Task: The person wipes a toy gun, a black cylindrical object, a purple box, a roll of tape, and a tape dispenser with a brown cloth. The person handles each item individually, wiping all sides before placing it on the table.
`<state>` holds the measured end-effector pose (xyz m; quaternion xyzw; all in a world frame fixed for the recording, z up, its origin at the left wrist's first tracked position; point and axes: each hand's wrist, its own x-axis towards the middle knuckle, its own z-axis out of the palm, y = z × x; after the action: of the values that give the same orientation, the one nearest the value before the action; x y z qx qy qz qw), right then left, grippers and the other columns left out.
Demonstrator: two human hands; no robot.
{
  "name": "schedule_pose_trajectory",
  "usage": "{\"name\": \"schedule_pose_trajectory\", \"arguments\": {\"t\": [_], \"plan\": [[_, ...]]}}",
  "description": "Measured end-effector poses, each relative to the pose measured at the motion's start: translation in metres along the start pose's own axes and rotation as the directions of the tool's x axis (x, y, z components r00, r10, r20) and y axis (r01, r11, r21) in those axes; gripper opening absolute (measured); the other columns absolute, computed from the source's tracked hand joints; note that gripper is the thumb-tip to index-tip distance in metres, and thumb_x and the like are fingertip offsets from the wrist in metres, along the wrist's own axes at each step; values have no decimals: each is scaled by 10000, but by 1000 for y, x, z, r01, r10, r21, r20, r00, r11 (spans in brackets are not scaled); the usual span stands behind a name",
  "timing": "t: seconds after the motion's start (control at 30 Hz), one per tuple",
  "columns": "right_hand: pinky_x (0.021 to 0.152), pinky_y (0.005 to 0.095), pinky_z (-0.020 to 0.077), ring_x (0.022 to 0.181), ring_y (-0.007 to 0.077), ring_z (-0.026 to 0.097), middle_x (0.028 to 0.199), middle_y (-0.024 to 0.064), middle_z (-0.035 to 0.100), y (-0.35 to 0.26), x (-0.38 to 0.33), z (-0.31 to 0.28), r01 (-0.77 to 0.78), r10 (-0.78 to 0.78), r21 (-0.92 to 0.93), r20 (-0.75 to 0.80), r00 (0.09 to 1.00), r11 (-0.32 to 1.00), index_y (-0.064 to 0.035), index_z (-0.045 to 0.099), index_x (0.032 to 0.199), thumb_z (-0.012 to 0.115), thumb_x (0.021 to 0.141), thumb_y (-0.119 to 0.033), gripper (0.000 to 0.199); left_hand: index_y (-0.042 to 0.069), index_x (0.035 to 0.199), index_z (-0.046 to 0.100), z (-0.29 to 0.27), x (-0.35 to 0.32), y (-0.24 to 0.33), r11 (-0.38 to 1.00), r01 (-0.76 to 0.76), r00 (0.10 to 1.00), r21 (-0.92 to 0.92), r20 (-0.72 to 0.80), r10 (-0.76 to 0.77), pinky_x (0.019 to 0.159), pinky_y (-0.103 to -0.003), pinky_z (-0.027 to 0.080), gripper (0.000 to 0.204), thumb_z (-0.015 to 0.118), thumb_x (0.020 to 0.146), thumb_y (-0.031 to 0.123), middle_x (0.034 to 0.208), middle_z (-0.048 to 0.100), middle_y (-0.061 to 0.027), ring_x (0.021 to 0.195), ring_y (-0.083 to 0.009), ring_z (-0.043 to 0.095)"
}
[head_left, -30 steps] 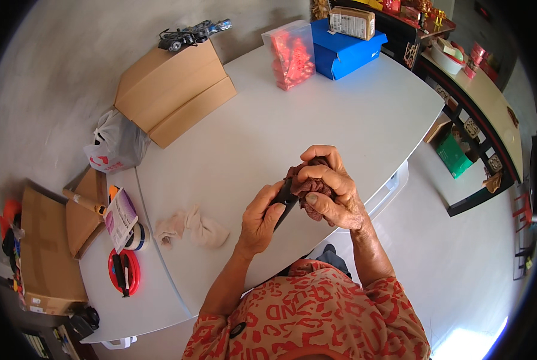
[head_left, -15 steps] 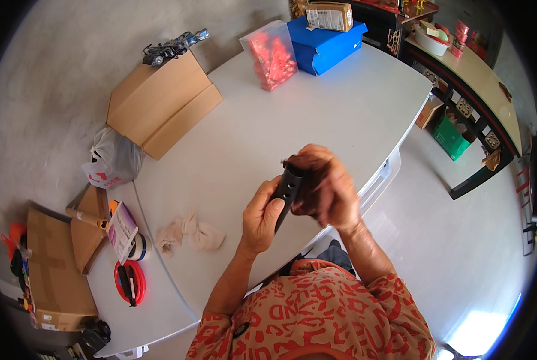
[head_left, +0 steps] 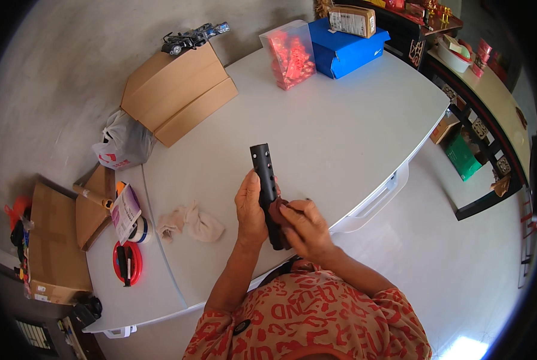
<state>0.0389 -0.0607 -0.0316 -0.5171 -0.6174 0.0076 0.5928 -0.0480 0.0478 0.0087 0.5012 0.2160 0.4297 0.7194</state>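
Observation:
My left hand [head_left: 251,211] is wrapped round a black tube [head_left: 261,162] with rows of round holes along its upper part. The tube stands nearly upright over the table's near edge, its lower end close to my shirt. A dark reddish-brown cloth [head_left: 277,210] is pinched in my right hand [head_left: 310,233] and pressed to the tube's right side, below the holes. Part of the cloth is hidden behind my fingers. On the table, left of my left hand, lies a crumpled beige cloth [head_left: 203,225].
A red round dish [head_left: 138,264] with black-handled items stands at the left, near a roll [head_left: 142,230]. Farther back are a cardboard box [head_left: 172,84], a grey plastic bag [head_left: 124,144], a clear bin [head_left: 312,42] of red packets and a blue box [head_left: 352,54].
My right hand and the brown cloth have moved from the tube's upper end down to its lower part. The tube is turned more upright, with more holes showing.

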Motion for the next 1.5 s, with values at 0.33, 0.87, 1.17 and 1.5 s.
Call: {"name": "schedule_pose_trajectory", "arguments": {"t": [0.33, 0.87, 1.17, 1.5], "plan": [[879, 391, 436, 1023, 294, 471, 1152, 175, 419, 4, 34, -44, -68, 41, -189, -147, 988, 980, 7, 585, 1205, 646, 772, 43, 439, 6, 1351, 390, 63, -13, -29, 999, 31, 998, -21, 56, -30, 981, -288, 440, 381, 333, 1046, 227, 1256, 531, -91, 1146, -155, 529], [971, 429, 372, 1120, 362, 403, 1256, 206, 441, 37, 30, -69, -146, 146, -1, -4, 989, 989, 2, 490, 1325, 557, 851, -18, 479, 25, 1286, 462, 95, 3, -53, 997, -19, 987, -69, -163, 8, 909, -275, 478, 347, 389, 1030, 247, 1155, 572, -67, 1048, -143, 570], [958, 469, 348, 1124, 376, 371, 1288, 185, 402, 27, 7, -89, 52, -45, -31, 190, 981, 998, -4, 523, 1285, 605, 790, -9, 502, 60, 1218, 520, 88, 11, -48, 960, 47, 983, -276, -160, -94, 627, -252, 512, 332, 503, 990, 301, 865, 572, -35, 709, -114, 570], [1023, 422, 314, 1145, 352, 390, 1298, 190, 440, 54, 70, -72, -189, 190, 162, 12, 982, 968, -28, 439, 1350, 463, 941, -123, 421, 7, 1356, 435, 93, 0, -52, 962, 31, 999, -271, 1, -32, 960, -273, 437, 440, 367, 1033, 299, 1242, 542, -56, 1118, -127, 531]]}}
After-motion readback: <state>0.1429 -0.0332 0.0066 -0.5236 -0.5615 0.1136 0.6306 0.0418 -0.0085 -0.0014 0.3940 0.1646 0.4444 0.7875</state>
